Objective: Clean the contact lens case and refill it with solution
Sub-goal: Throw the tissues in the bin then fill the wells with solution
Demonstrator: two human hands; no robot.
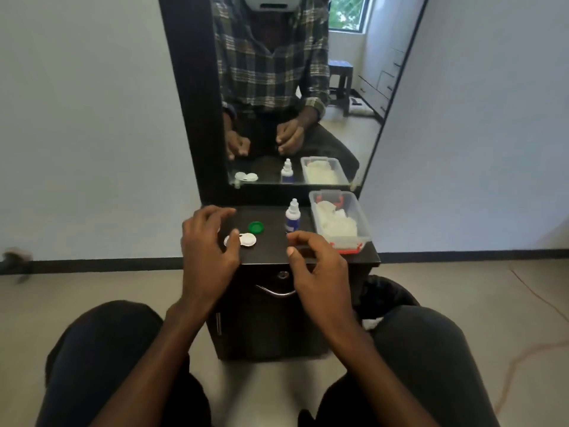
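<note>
The white contact lens case (pixel 247 239) lies on the dark cabinet top (pixel 274 248), with its left well partly hidden under my left thumb. A loose green cap (pixel 256 227) sits just behind the case. My left hand (pixel 206 251) hovers over the left part of the top with its fingers spread, holding nothing. The small solution bottle (pixel 292 214) stands upright with its white cap on, right of centre. In front of the bottle, my right hand (pixel 318 268) has loosely curled fingers and nothing in them.
A clear plastic box (pixel 363 223) with white tissues stands at the right edge of the top, on an orange-red lid. A mirror (pixel 348 127) rises behind the cabinet. Below the top is a drawer handle (pixel 275 291). My knees flank the cabinet.
</note>
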